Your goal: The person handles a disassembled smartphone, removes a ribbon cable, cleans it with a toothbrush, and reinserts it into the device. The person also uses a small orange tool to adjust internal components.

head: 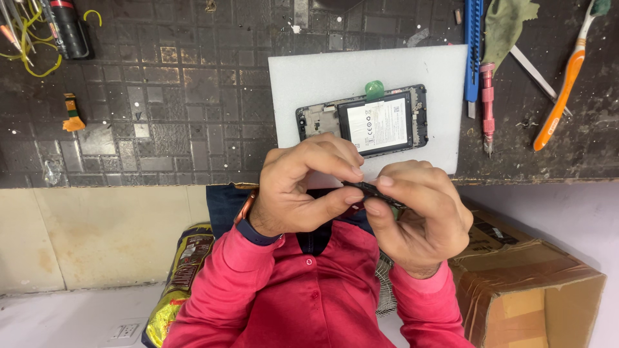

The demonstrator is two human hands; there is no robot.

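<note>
Both hands meet just off the tabletop (129,129) edge. The left hand (298,187) and right hand (419,216) pinch a small dark part (373,189) between their fingers. Just beyond, an opened phone (364,122) lies on a white mat (309,77), tools well apart to the side.

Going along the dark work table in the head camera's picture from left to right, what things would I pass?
Yellow wires → black and red cylinder → small orange and green piece → opened phone with its battery showing on a white mat → blue cutter → pink screwdriver → orange toothbrush.
</note>
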